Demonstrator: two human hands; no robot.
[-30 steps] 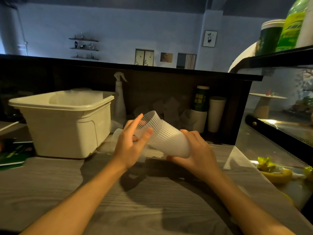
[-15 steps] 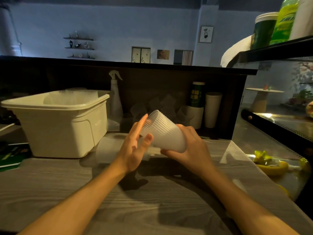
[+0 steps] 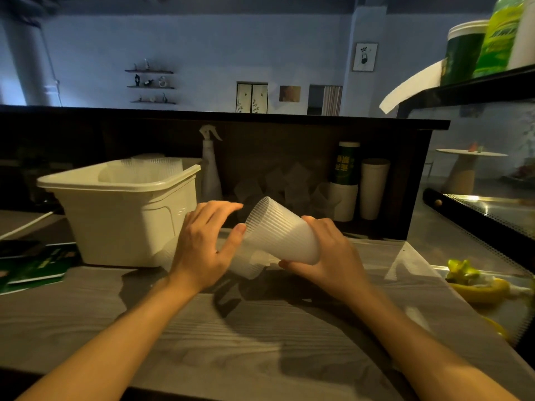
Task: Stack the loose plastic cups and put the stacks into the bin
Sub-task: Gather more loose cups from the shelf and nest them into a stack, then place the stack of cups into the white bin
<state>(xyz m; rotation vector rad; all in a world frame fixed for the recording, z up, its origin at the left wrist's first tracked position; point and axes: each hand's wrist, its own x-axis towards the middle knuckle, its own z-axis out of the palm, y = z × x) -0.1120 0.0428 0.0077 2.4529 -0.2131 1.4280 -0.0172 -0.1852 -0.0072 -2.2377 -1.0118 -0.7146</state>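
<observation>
My right hand (image 3: 330, 256) grips a stack of ribbed clear plastic cups (image 3: 282, 231), tilted with the open mouth pointing up and left. My left hand (image 3: 202, 244) is beside that mouth, fingers spread, its thumb touching the rim. Another clear cup (image 3: 246, 264) lies on the wooden counter below the stack, partly hidden by my left hand. The cream plastic bin (image 3: 127, 209) stands at the left, with ribbed cups (image 3: 150, 169) showing above its rim. More loose cups (image 3: 278, 183) sit in the dark recess behind.
A spray bottle (image 3: 211, 169) stands right of the bin. A green canister (image 3: 346, 163) and tall paper cups (image 3: 373, 186) line the back wall. A glass display case (image 3: 477, 215) with a banana (image 3: 480, 287) bounds the right. A green booklet (image 3: 31, 264) lies at left.
My left hand has turned palm down and come closer to the stack's mouth, thumb now on the rim. The right hand has lowered the stack slightly.
</observation>
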